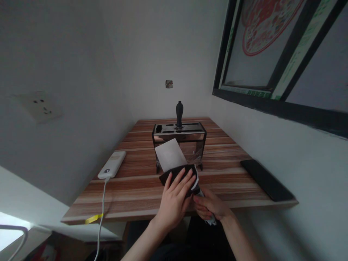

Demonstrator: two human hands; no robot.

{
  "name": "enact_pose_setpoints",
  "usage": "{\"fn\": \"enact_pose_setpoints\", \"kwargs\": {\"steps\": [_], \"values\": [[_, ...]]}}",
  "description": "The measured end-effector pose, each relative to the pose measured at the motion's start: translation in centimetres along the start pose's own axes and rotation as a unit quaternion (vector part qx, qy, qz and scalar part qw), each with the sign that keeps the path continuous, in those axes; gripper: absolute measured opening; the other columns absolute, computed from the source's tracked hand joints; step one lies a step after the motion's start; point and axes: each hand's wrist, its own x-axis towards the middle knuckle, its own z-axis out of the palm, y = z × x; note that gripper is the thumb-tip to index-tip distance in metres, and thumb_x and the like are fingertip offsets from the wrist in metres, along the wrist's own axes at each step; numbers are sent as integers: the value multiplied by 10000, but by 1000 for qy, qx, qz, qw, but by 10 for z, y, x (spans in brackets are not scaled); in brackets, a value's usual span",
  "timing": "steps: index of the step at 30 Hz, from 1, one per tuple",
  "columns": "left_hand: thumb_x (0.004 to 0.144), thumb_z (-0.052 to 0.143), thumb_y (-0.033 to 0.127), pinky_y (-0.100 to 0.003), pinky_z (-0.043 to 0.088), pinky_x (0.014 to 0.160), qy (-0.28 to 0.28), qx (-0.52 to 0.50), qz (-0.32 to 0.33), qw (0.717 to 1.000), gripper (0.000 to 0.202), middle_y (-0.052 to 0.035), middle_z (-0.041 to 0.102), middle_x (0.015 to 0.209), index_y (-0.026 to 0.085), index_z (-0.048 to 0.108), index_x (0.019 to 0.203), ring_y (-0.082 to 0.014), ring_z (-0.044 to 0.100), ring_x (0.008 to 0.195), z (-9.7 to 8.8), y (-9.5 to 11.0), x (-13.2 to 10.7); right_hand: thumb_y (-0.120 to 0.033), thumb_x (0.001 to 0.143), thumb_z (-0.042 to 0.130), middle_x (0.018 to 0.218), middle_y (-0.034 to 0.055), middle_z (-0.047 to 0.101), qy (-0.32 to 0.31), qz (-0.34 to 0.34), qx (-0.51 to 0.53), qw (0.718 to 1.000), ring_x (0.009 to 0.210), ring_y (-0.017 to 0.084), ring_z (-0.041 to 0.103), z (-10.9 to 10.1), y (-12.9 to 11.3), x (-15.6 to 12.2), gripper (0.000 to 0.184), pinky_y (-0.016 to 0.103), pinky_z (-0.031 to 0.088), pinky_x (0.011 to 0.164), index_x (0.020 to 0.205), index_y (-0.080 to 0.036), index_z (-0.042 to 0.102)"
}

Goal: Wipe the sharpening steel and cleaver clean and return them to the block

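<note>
**Wiping the cleaver flat, away from the edge**

The right hand (210, 206) is closed around the handle of the cleaver (170, 154), and only the handle's butt shows below the fist. The left hand (174, 198) lies flat with its fingers stretched out, pressing a dark cloth (164, 178) onto the lower part of the blade; it is not clenched. The cleaver is held over the near edge of the table (130, 188), just in front of the rack (193, 137).

To do this well, I judge the cloth should stay bunched thick under the palm, and each stroke should run from the spine outward, never into the cutting edge. The right hand's firm hold on the handle stops the blade twisting under that pressure. Fingertips are best kept on the cloth, off the bare steel.

The cleaver's long axis runs from the handle, close to the body, away and a little to the left. The blade's square far end points toward the rack and rises slightly. Its broad face is turned up to the camera.
</note>
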Motion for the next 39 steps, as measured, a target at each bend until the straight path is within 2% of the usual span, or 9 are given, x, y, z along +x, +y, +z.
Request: {"fn": "enact_pose_setpoints", "kwargs": {"steps": [4, 7, 10, 14, 19, 26, 33, 39], "values": [[879, 402, 98, -427, 127, 1142, -31, -29, 20, 999, 539, -16, 398, 1439, 242, 341, 1394, -174, 246, 1383, 4, 7, -10, -518, 641, 736, 374, -156, 364, 33, 6, 15, 999, 259, 13, 223, -3, 6, 0, 474, 129, 201, 272, 806, -220, 406], [853, 385, 47, -440, 142, 1136, -49, -52, 26, 997, 598, -35, 391, 1443, 205, 274, 1419, -171, 230, 1389, 8, 11, -15, -530, 641, 727, 360, -155, 359, 54, 11, 7, 998, 259, 18, 237, -5, 8, 0, 473, 130, 199, 274, 774, -222, 394], [845, 368, 27, -434, 136, 1138, -57, -76, 23, 995, 625, -32, 396, 1442, 191, 225, 1431, -156, 226, 1389, 9, 12, -18, -557, 628, 721, 358, -147, 363, 54, 12, 0, 998, 258, 17, 247, -5, 8, 1, 486, 134, 198, 273, 727, -219, 386], [847, 375, 35, -432, 126, 1144, -64, -96, 27, 993, 613, -8, 416, 1431, 208, 241, 1419, -147, 227, 1388, 5, 12, -17, -537, 625, 735, 344, -143, 349, 50, 13, 1, 999, 257, 15, 244, -3, 7, 1, 484, 135, 196, 269, 683, -216, 379], [858, 387, 55, -429, 139, 1143, -69, -90, 24, 993, 597, 5, 411, 1434, 222, 252, 1415, -144, 231, 1386, 0, 9, -12, -512, 652, 732, 356, -158, 348, 49, -3, 19, 999, 256, 18, 225, -3, 7, 2, 460, 129, 201, 270, 768, -225, 391], [862, 400, 85, -430, 118, 1142, -35, -49, 4, 998, 567, -19, 377, 1455, 217, 305, 1405, -170, 211, 1394, -6, -5, 0, -499, 710, 697, 410, -146, 347, 2, -4, -3, 1000, 267, -1, 215, 2, 0, 0, 407, 127, 206, 273, 766, -200, 426], [902, 378, 138, -429, 95, 1139, 24, -7, -15, 1000, 509, -25, 383, 1452, 236, 329, 1399, -172, 208, 1395, -15, -28, 22, -448, 745, 688, 459, -134, 372, -32, -10, 3, 999, 284, -10, 217, 5, -4, -1, 360, 120, 214, 277, 795, -185, 447], [925, 371, 188, -471, 109, 1133, 71, 25, -52, 996, 500, -46, 347, 1471, 244, 304, 1417, -201, 189, 1401, -23, -48, 41, -402, 785, 661, 468, -130, 357, -53, -13, 13, 998, 291, -9, 224, 3, -4, -1, 314, 117, 221, 281, 763, -186, 435]]}}
